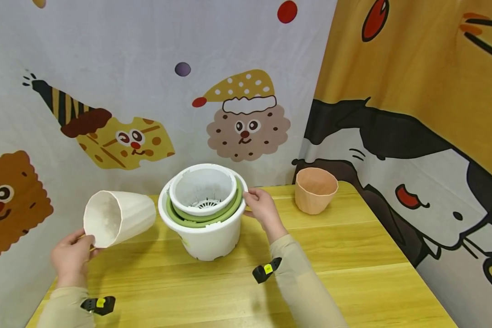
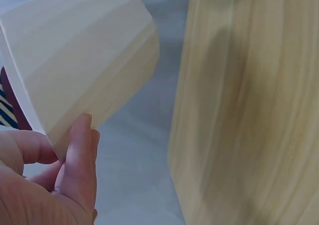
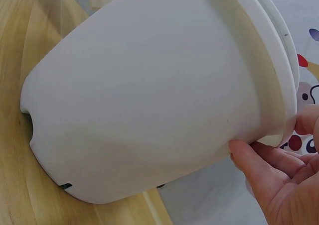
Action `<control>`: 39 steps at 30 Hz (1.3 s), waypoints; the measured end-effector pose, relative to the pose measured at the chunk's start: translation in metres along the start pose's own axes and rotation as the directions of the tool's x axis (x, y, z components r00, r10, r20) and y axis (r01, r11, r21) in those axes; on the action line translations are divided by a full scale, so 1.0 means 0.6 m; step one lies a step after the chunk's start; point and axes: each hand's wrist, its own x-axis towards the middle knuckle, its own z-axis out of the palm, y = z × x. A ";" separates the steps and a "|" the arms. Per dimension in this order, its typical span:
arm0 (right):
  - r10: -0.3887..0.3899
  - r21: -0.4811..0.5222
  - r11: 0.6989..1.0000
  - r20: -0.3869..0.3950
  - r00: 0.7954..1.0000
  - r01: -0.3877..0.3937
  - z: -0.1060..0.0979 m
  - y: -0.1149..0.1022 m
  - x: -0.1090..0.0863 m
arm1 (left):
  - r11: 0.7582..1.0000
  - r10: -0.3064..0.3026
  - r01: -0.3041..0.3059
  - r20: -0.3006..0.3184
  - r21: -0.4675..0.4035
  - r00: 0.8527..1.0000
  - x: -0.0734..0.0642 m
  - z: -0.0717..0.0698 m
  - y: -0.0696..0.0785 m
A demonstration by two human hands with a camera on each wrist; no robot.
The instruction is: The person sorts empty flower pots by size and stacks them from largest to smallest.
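Note:
My left hand pinches the rim of a cream faceted flower pot, thumb on one side of the wall and fingers on the other. The pot lies tipped sideways in the air, its mouth facing left. In the left wrist view, the ribbed outer wall of this cream pot shows above the fingers. My right hand grips the right rim of a large white pot standing on the table. Nested inside it are a green pot and a smaller white pot with a slotted bottom.
A peach-coloured flower pot stands upright at the table's back right. The wooden table ends at a cartoon-printed curtain behind and to the right. Notches show along the large pot's base in the right wrist view.

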 end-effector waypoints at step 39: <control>0.007 -0.006 1.000 0.002 1.000 -0.007 0.000 -0.001 -0.002 | 0.908 0.032 -0.029 0.001 -0.418 0.999 -0.048 0.010 0.128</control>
